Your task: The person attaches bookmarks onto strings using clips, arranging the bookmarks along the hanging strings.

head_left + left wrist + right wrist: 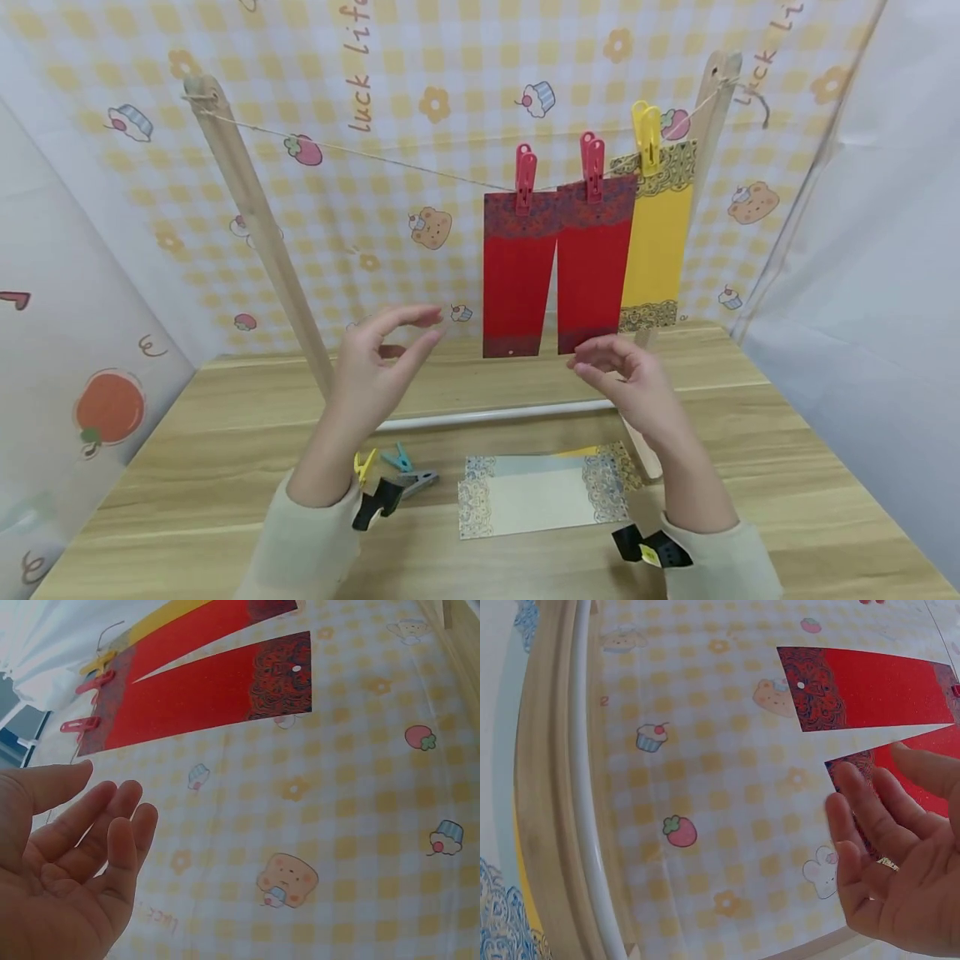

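Note:
Two red cards with dark patterned ends, a left one (515, 283) and a right one (592, 275), hang from a thin string (390, 161). Red clothespins (525, 179) clip them there, and a yellow clothespin (649, 142) holds a yellow card (657, 250) at the right. My left hand (378, 358) is raised left of the cards, thumb and fingers apart around nothing. Close to the lower edge of the right red card is my right hand (622, 379), its fingers loosely bent and holding nothing; whether it touches the card I cannot tell.
Wooden posts (258, 217) carry the string, with a white bar (495, 413) low between them. Patterned cards (536, 504) in pale and yellow tones overlap on the wooden table (180, 500). Yellow, teal and grey clothespins (418, 481) lie beside my left wrist. A checked cloth (405, 275) hangs behind.

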Motion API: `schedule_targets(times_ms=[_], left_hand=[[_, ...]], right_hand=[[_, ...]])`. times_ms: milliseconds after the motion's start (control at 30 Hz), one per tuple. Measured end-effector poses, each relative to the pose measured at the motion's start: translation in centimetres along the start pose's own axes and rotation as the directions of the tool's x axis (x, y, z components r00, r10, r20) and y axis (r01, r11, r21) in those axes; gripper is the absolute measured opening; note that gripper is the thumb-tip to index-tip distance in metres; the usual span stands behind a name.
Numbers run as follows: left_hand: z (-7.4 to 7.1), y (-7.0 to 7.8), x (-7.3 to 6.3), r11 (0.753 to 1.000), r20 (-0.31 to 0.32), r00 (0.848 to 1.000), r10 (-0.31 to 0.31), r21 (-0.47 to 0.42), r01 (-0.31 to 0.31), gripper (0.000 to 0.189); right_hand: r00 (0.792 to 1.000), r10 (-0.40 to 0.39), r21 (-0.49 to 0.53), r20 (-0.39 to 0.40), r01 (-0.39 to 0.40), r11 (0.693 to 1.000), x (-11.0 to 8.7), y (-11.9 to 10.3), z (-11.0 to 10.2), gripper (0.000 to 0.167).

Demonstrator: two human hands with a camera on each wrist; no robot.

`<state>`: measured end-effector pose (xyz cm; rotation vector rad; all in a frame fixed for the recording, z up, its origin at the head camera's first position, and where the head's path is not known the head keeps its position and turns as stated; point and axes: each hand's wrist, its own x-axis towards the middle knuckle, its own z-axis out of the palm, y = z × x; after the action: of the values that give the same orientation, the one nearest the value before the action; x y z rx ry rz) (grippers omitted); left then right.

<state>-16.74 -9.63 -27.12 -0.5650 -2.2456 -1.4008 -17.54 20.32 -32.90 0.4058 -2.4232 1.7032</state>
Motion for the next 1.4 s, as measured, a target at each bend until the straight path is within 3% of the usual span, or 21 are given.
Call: schedule_targets(times_ms=[100,267,500,733,900,1033,1233,1400], left_hand=[[-0.4,-1.2,-0.8,0.999,0.003,0.999,-0.051,0.015,0.051,0.024],[-1.0,-3.1,-2.2,0.990,0.023,0.993,-0.119,0.076,0.117,0.023],[-1.6,-5.5,-3.9,0.967,0.079,0.974,-0.211,0.163,0.196,0.023],[-1.4,-7.9,-5.8,0.942,0.227,0.931,-0.286,0.242,0.231,0.024],[-1.3,-9.3,-6.6,0.936,0.319,0.892,-0.321,0.250,0.247,0.024],[-1.3,-10.0,-7.1,0.931,0.384,0.854,-0.351,0.237,0.277,0.022],[-1.3,-10.5,-7.2,0.955,0.498,0.818,-0.288,0.210,0.209,0.021],[-1.4,-10.8,-7.4,0.948,0.548,0.775,-0.315,0.215,0.234,0.023]], right_hand=[[0.995,0.026,-0.110,0.101,-0.014,0.994,-0.1,0.6,0.1,0.023],[0.973,0.024,-0.188,0.229,0.020,0.982,-0.3,1.8,0.3,0.024],[0.908,0.021,-0.232,0.419,0.084,0.969,-0.7,2.7,1.2,0.027],[0.827,0.115,-0.288,0.551,0.059,0.956,-1.0,3.4,2.4,0.031],[0.788,0.170,-0.331,0.592,0.045,0.943,-1.2,4.1,3.0,0.028],[0.764,0.209,-0.380,0.611,0.051,0.924,-1.4,4.4,3.4,0.027],[0.748,0.255,-0.446,0.612,0.060,0.893,-1.7,4.3,3.8,0.025],[0.732,0.290,-0.488,0.617,0.066,0.870,-1.8,4.1,4.0,0.028]])
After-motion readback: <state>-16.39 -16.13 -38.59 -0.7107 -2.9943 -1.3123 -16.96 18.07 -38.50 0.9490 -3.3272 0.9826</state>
